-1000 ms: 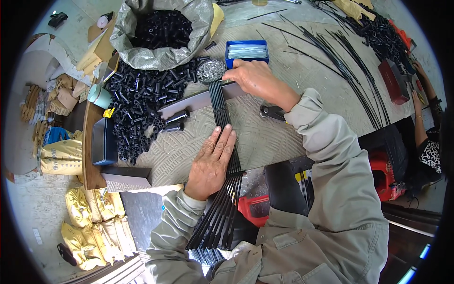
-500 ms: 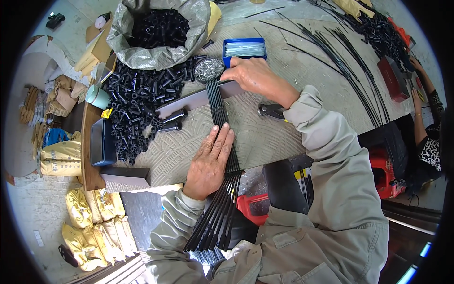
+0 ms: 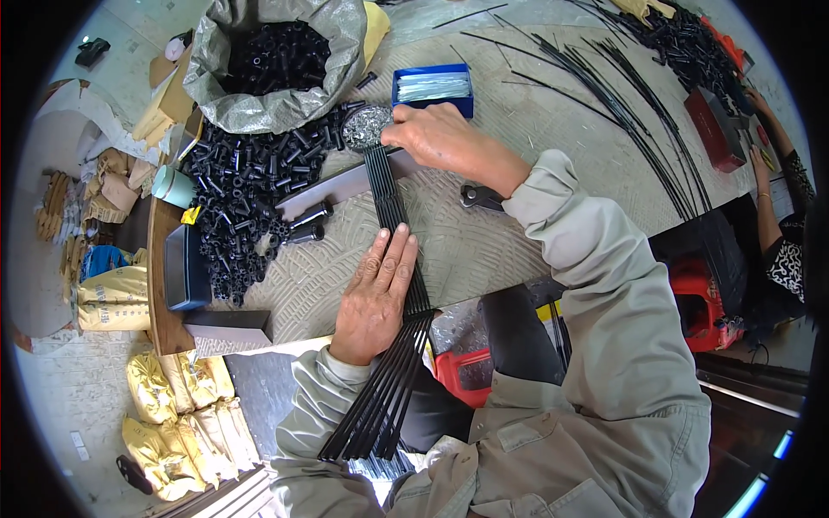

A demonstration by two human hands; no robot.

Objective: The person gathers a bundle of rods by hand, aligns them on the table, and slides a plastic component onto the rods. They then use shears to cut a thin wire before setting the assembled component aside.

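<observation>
My left hand point(image 3: 373, 302) lies flat with its fingers stretched over a row of thin black rods point(image 3: 386, 198). The rods lie side by side on the table, cross a long grey strip point(image 3: 324, 193), and fan out past the near edge toward my lap. At their far ends, my right hand point(image 3: 442, 140) is closed, thumb and fingers bent together beside a round dish of small shiny metal pieces point(image 3: 366, 126). Whatever its fingertips hold is too small or hidden to make out. Pliers with dark handles point(image 3: 480, 198) rest below my right wrist.
Black tubular parts point(image 3: 237, 186) are heaped at left, below an open woven sack point(image 3: 203, 95). A blue box point(image 3: 467, 105) of pale strips stands beyond my right hand. Loose black rods point(image 3: 635, 129) spread at right, near a red box point(image 3: 715, 129) and another person's hand point(image 3: 760, 162).
The view has shifted slightly, moving the table things a little left. My left hand stays flat on the rods; my right hand stays beside the dish at their far ends.
</observation>
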